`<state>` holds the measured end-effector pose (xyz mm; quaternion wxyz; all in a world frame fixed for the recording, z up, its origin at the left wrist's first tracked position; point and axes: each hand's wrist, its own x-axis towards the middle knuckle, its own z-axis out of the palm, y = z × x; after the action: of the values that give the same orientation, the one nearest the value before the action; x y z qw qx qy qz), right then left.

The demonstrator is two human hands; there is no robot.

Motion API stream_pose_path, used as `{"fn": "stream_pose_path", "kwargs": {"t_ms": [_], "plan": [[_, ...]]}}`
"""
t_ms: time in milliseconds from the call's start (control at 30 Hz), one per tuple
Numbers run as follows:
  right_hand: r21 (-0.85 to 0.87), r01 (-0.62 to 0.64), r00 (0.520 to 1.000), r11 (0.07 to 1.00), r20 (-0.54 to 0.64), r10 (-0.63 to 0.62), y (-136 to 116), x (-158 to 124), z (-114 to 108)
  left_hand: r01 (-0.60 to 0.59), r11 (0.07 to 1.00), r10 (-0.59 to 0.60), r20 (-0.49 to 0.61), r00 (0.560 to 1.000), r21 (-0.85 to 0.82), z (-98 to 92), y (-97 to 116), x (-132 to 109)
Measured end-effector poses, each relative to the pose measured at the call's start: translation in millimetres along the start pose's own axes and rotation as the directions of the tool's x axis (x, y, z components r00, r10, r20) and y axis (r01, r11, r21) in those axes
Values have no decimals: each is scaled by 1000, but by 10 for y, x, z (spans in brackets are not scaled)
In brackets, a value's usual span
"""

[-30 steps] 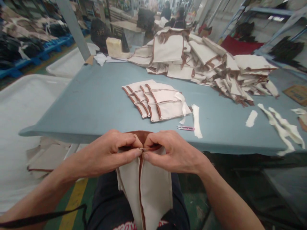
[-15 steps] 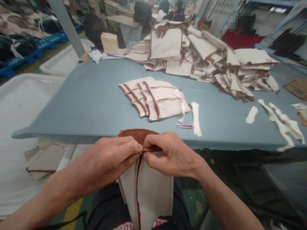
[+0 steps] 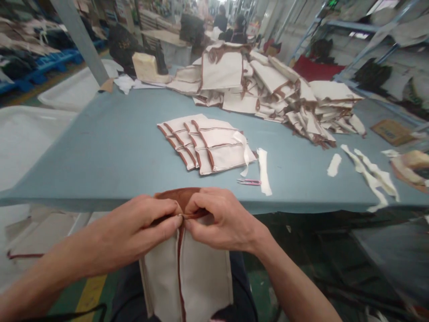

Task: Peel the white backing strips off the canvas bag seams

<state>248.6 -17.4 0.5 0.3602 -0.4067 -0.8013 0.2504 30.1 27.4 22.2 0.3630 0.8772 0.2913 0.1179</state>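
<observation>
head view, looking forward and down: a cream fabric piece (image 3: 206, 277) with brown trim hangs in front of the person's dark-clothed lap (image 3: 243, 286), at the near edge of a blue-covered table (image 3: 100, 156). its long axis runs from that table edge back toward the body, top end away from the person and lower end toward them, running out of the bottom of view. a brown seam (image 3: 180, 273) follows this axis down the middle. at the top, a brown inner face shows behind the fingers.

the left hand (image 3: 150, 221) is closed in a pinch, thumb and forefinger gripping the top edge at the seam. the right hand (image 3: 219, 219) pinches the same edge just beside it, its other fingers curled; the two sets of fingertips nearly meet.

beyond the hands, a fanned set of flat cream pieces (image 3: 228, 156) lies on the table. to its right are pink-handled snips (image 3: 250, 182) and a short white strip (image 3: 264, 172). farther back rises a large heap of cream pieces (image 3: 223, 69).
</observation>
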Motion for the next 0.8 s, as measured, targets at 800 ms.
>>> {"fn": "stream_pose_path", "kwargs": {"t_ms": [800], "plan": [[138,-646,726,751,-190,660,-276,-224,232,142,981,-191,-503,843,-134,583,-6,22]]}}
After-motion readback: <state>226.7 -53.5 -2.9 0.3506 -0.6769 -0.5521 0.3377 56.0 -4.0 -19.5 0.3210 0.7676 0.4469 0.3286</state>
